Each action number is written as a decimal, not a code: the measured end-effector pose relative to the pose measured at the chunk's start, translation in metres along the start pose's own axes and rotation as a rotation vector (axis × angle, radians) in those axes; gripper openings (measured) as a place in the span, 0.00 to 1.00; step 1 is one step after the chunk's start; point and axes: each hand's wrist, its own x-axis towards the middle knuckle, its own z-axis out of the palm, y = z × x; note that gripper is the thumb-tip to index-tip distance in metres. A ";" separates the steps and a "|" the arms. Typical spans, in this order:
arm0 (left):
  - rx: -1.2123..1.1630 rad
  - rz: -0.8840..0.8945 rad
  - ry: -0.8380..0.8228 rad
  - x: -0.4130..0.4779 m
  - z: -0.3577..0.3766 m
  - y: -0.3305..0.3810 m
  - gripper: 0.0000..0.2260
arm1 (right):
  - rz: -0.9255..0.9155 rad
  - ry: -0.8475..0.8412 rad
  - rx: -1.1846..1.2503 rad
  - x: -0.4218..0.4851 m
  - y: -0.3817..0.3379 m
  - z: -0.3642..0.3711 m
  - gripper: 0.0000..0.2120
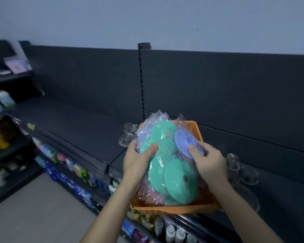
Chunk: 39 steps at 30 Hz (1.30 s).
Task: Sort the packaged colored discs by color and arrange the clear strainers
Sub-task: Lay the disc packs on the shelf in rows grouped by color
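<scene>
Barely begun: discs (pixel 181 179) mixed in basket (pixel 165 210), strainers (pixel 125 142) scattered, left hand (pixel 137 162) gripping green disc (pixel 146 148), right hand (pixel 211 162) pinching purple disc (pixel 185 140)

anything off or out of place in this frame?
Discs are heaped unsorted in the orange basket: green discs mixed with a purple disc, wrappers spilling over the rim. The clear strainers lie scattered on the shelf either side, not lined up.

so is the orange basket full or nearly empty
Full: the orange basket is heaped above its rim with bagged green discs, plus a purple disc that the right hand pinches.
</scene>
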 end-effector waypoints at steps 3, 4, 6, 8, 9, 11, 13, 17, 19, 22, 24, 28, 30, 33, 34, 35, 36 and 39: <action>-0.010 0.020 0.086 0.009 -0.017 0.001 0.23 | -0.011 -0.080 0.003 0.013 -0.011 0.022 0.17; -0.008 0.019 0.119 0.012 -0.024 0.001 0.23 | -0.018 -0.103 0.004 0.016 -0.015 0.030 0.16; -0.020 0.004 0.174 0.019 -0.038 0.000 0.22 | -0.030 -0.144 0.008 0.020 -0.024 0.047 0.16; -0.028 -0.007 0.216 0.025 -0.055 0.000 0.23 | -0.050 -0.176 0.016 0.022 -0.034 0.066 0.16; -0.025 -0.009 0.234 0.029 -0.064 0.000 0.23 | -0.061 -0.192 0.018 0.023 -0.039 0.076 0.16; -0.026 -0.007 0.262 0.037 -0.085 0.001 0.23 | -0.080 -0.223 0.026 0.023 -0.050 0.098 0.16; -0.022 0.002 0.282 0.045 -0.107 0.001 0.23 | -0.088 -0.250 0.033 0.022 -0.061 0.122 0.15; 0.031 0.008 0.316 0.066 -0.159 0.002 0.22 | -0.070 -0.310 0.038 0.017 -0.084 0.177 0.19; 0.041 -0.012 0.319 0.080 -0.187 0.003 0.23 | -0.056 -0.320 0.055 0.013 -0.097 0.206 0.19; 0.023 -0.019 0.322 0.099 -0.232 0.006 0.24 | -0.051 -0.330 0.075 0.006 -0.118 0.249 0.17; 0.018 -0.016 0.338 0.111 -0.261 0.007 0.24 | -0.052 -0.320 0.108 0.001 -0.134 0.276 0.17; 0.039 -0.014 0.347 0.135 -0.315 0.008 0.24 | -0.053 -0.348 0.158 -0.007 -0.161 0.328 0.18; 0.029 -0.006 0.362 0.146 -0.336 0.008 0.22 | -0.073 -0.360 0.171 -0.009 -0.171 0.352 0.20; 0.047 -0.011 0.385 0.163 -0.364 0.006 0.22 | -0.095 -0.374 0.158 -0.009 -0.184 0.382 0.20; 0.032 -0.019 0.386 0.169 -0.372 0.004 0.22 | -0.106 -0.379 0.154 -0.008 -0.188 0.391 0.20; 0.009 -0.030 0.389 0.176 -0.379 0.003 0.22 | -0.118 -0.383 0.152 -0.007 -0.192 0.401 0.20; -0.007 -0.042 0.396 0.183 -0.387 0.001 0.22 | -0.128 -0.389 0.150 -0.006 -0.197 0.410 0.20; -0.006 -0.057 0.428 0.208 -0.407 -0.003 0.22 | -0.140 -0.424 0.142 0.004 -0.208 0.442 0.18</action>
